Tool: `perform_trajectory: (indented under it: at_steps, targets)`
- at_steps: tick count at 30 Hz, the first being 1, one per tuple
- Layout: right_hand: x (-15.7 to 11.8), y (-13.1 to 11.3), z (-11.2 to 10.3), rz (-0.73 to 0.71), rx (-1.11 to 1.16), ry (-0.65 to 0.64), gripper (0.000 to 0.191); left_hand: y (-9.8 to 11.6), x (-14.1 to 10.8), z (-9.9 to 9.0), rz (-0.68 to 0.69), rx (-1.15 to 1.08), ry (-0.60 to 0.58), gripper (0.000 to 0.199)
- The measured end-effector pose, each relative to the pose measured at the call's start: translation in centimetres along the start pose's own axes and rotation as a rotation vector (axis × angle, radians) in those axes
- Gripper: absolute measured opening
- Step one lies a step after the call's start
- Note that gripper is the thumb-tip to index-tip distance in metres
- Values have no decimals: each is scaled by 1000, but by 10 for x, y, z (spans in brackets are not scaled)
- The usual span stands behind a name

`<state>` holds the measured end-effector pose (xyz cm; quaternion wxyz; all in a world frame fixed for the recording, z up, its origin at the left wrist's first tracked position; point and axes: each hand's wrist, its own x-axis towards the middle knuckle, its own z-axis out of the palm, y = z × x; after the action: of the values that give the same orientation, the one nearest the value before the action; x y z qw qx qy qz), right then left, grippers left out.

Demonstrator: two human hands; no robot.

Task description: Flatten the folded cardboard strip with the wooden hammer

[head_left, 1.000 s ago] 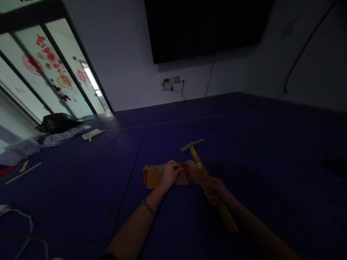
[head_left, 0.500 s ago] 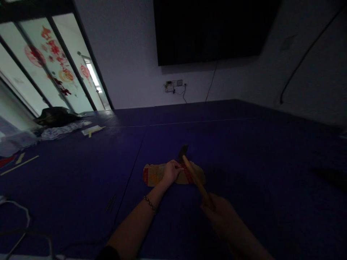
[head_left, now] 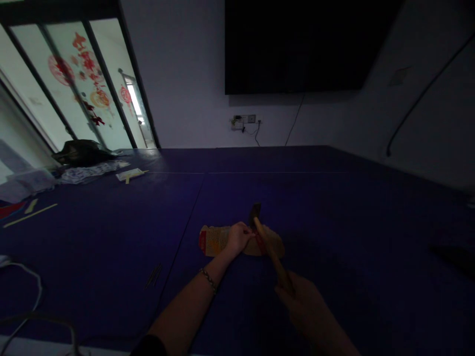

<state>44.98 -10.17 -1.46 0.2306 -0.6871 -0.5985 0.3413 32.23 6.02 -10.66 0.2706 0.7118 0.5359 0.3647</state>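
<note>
A hammer with a wooden handle and dark head is gripped by my right hand, fingers wrapped round the lower handle. Its head sits just beyond the fingertips of my left hand. That hand rests on a flattened tan piece with red bands and print, which looks like cardboard or a folded bag. Thumb and finger are pinched together there; whatever is between them is too small and dark to make out. Several thin dark rods lie on the blue surface left of my left forearm.
A white cable curls at the lower left. Further up that side are yellow strips, a white tray-like item, patterned cloth and a dark bag. A wall screen and sockets stand beyond.
The camera view has shifted slightly, so everything appears a little to the right. Both hands keep nearly the same pose, and the hammer head stays close to my left fingertips.
</note>
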Motion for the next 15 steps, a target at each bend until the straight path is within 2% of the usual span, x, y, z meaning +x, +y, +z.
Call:
perform_trajectory:
  at_steps: [5,10,15]
  targets:
    - [-1,0,-3,-59,43,45,19,1,-1,-1,14,-2,-14,6]
    - [7,12,5,-59,10,27,15,0,0,0,14,8,-16,6]
    - [2,9,-5,-23,232,53,23,-2,1,-2,44,0,-41,7]
